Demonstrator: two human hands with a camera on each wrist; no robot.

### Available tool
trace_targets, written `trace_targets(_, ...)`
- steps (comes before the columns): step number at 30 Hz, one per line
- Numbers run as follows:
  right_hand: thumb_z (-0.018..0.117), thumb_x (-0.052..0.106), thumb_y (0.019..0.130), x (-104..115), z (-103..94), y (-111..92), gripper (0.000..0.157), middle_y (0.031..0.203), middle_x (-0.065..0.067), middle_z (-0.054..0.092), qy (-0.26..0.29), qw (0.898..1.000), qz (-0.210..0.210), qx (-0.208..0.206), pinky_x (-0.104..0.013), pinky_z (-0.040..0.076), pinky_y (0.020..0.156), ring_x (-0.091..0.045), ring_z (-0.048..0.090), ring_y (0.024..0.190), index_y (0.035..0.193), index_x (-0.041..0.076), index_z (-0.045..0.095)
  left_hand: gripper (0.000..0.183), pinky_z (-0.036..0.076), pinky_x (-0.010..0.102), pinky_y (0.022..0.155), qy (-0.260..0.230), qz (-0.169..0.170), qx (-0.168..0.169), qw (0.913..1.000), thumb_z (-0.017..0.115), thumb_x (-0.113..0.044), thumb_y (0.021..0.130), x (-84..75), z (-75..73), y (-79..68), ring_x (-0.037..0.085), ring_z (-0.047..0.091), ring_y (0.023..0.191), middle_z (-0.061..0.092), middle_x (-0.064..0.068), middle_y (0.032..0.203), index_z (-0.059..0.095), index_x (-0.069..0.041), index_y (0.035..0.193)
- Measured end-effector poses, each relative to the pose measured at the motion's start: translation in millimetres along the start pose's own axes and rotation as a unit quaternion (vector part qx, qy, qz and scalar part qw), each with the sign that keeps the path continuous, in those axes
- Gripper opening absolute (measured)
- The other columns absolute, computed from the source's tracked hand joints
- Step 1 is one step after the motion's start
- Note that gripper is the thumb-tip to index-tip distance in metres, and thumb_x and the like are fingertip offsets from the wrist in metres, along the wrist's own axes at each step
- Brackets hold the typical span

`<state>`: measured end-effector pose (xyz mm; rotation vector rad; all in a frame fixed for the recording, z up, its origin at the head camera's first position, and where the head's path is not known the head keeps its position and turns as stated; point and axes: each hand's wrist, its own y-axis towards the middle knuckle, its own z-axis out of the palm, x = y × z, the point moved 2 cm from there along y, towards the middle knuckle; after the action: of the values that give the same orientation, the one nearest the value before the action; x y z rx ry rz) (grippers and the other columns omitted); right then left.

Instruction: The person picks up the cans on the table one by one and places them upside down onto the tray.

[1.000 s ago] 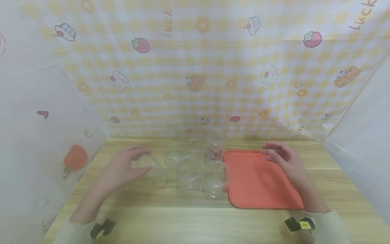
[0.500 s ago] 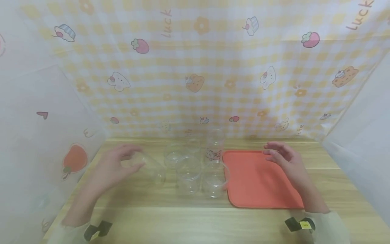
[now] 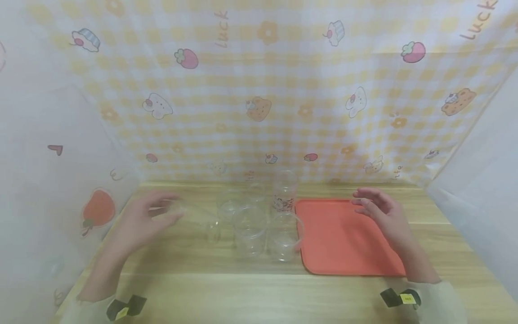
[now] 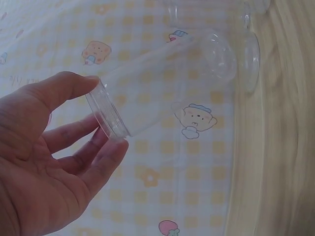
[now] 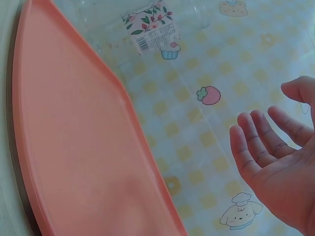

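Note:
My left hand [image 3: 145,220] pinches a clear cup [image 4: 147,93] by its thick rim, thumb on one side and fingertips on the other. In the head view the cup is tilted and very faint, its far end toward the other cups. Over the orange tray [image 3: 344,243] my right hand [image 3: 382,218] hovers with loosely bent fingers, holding nothing. Between the hands stand several clear containers, including a wide cup [image 3: 250,231] and another cup [image 3: 285,238] at the tray's left edge. Behind them is a tall clear container [image 3: 284,200] bearing a floral label [image 5: 150,27].
All of this stands on a wooden table [image 3: 259,294]. A yellow checked cloth [image 3: 226,130] with cartoon prints hangs along the table's back edge. Pale sheets [image 3: 40,189] close off the left and right sides.
The left hand has drawn leftward with the cup, away from the other containers, and the cup leans more. The right hand has hardly moved.

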<state>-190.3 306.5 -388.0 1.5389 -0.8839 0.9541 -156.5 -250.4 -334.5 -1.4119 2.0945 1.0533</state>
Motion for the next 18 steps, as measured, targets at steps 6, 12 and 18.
trace_targets(6, 0.054, -0.002, 0.103, 4, -1.2, 1, 0.030, 0.123, -0.016, 0.063, -0.006, 1.000, -0.004, -0.001, -0.040, 0.057, 0.089, -0.027, 0.065, 0.111, 0.132, -0.012, 0.054, 0.037, 0.048, 0.013, 0.091, -0.019, -0.007, 0.002, 0.9998, 0.078, -0.015, 0.092, 2.7, -3.8, -0.4, 0.035, 0.063, 0.111, 0.066, 0.010, 0.126, 0.068, -0.007, 0.127)
trace_targets(12, 0.053, -0.003, 0.104, 2, -3.9, -1, 0.031, 0.122, -0.015, 0.064, -0.005, 1.000, -0.002, -0.004, -0.040, 0.057, 0.089, -0.025, 0.065, 0.111, 0.132, -0.014, 0.052, 0.041, 0.050, 0.016, 0.092, -0.035, -0.029, 0.010, 0.9989, 0.076, -0.019, 0.095, 10.5, -5.8, -1.1, 0.035, 0.059, 0.116, 0.062, 0.013, 0.131, 0.064, -0.004, 0.131)
trace_targets(18, 0.051, -0.004, 0.104, 2, -6.4, -2, 0.032, 0.123, -0.014, 0.063, 0.000, 1.000, -0.004, -0.001, -0.041, 0.057, 0.089, -0.024, 0.065, 0.112, 0.133, -0.017, 0.049, 0.042, 0.049, 0.013, 0.090, -0.051, -0.050, 0.004, 0.9974, 0.075, -0.020, 0.095, 12.1, -8.0, -4.0, 0.035, 0.057, 0.119, 0.061, 0.013, 0.133, 0.063, -0.006, 0.133)
